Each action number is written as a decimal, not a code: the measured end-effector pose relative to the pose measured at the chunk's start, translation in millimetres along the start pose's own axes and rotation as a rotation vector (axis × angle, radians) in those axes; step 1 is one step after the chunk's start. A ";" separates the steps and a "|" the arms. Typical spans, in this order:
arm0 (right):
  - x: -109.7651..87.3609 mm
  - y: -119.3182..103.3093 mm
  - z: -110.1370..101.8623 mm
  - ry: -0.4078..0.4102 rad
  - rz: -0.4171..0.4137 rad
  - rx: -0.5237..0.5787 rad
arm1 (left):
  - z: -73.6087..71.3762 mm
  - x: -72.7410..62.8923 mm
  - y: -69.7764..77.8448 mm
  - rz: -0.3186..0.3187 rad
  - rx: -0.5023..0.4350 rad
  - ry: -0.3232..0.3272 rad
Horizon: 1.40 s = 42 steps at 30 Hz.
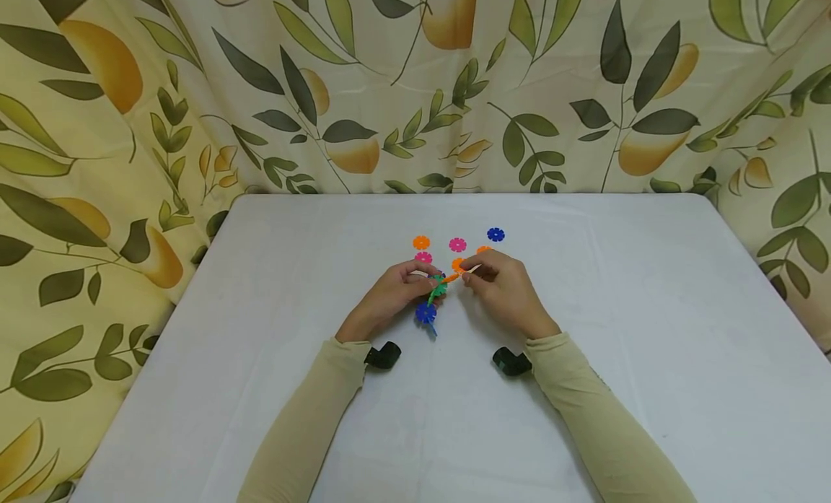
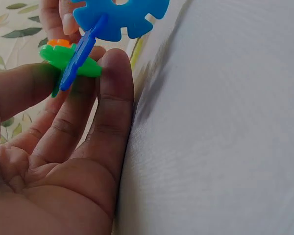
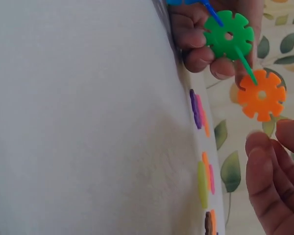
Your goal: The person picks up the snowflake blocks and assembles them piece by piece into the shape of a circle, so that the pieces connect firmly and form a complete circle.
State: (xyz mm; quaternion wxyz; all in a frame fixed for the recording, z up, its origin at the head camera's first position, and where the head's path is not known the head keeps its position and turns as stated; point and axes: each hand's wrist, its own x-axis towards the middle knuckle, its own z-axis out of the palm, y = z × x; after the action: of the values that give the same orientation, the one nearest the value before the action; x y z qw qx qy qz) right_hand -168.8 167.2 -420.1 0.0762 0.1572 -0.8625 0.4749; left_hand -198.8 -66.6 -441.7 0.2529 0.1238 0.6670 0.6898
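Note:
Near the middle of the table, my left hand (image 1: 404, 285) pinches a chain of slotted plastic discs between thumb and fingers. The chain has a light blue disc (image 2: 127, 17) and a darker blue disc (image 1: 425, 313) at its near end. Green discs (image 3: 230, 35) follow, partly covered by the left fingers. An orange disc (image 3: 262, 95) is slotted on at the far end. My right hand (image 1: 508, 286) is beside that orange disc, its fingertips (image 3: 258, 142) bent close to the rim with a small gap. Nothing shows between the right thumb and fingers.
Beyond the hands lie loose discs: an orange one (image 1: 421, 242), pink ones (image 1: 457, 245) and a blue one (image 1: 496, 234). Others are partly behind the fingers. A white cloth (image 1: 260, 330) covers the table, and a leaf-patterned curtain (image 1: 415, 92) hangs behind its far edge.

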 end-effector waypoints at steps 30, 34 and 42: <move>-2.9 17.8 -6.1 -0.171 0.120 -0.259 | 2.3 2.0 0.6 -0.038 0.012 -0.002; -2.6 16.6 -7.9 -0.180 0.135 -0.261 | 1.2 2.6 -0.6 -0.034 0.030 0.002; 1.2 19.1 -18.5 -0.196 0.129 -0.249 | -0.1 1.1 -1.0 -0.048 0.050 0.003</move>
State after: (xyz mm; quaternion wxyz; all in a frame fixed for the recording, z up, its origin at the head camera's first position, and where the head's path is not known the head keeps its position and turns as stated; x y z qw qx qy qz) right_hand -176.8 192.1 -425.0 -0.0202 0.1366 -0.9262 0.3508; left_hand -199.5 -66.2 -442.8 0.2651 0.1131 0.6872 0.6668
